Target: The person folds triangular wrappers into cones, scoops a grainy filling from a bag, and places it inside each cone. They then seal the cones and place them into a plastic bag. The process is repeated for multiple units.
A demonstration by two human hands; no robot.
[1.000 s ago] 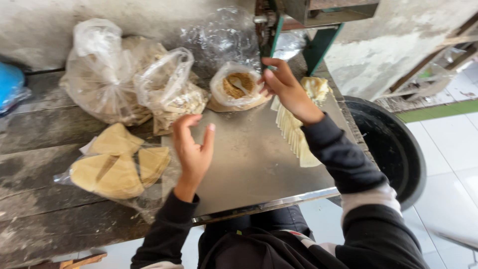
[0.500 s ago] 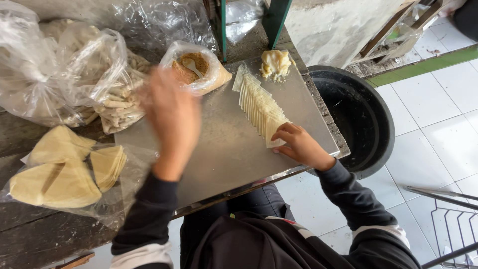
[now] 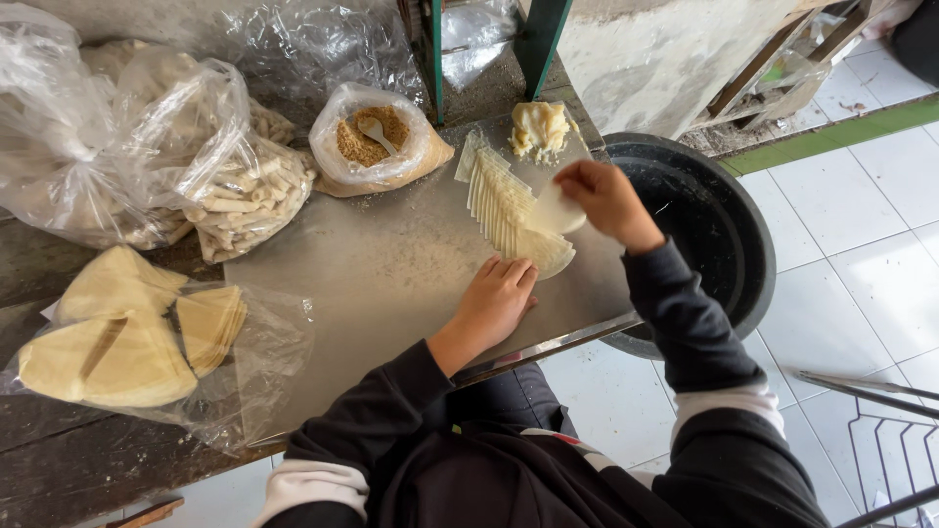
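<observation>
A fanned row of thin pale dough wrappers (image 3: 504,205) lies on a floured metal sheet (image 3: 381,284). My right hand (image 3: 606,200) pinches one wrapper (image 3: 555,211) lifted off the row's near end. My left hand (image 3: 496,300) rests flat on the sheet, fingertips touching the nearest wrapper of the row. A lump of yellowish dough (image 3: 538,127) sits at the far end of the row. A clear bag of brown crumbly filling (image 3: 377,147) with a spoon in it stands beyond the sheet.
Clear bags of rolled pale sticks (image 3: 245,196) sit at the left back. A bag of folded triangular wrappers (image 3: 127,332) lies on the dark wooden table at left. A large black basin (image 3: 704,225) stands right of the sheet on white floor tiles.
My left hand came down from over the sheet's middle to the near end of the wrapper row. My right hand rose from there and picked up one wrapper.
</observation>
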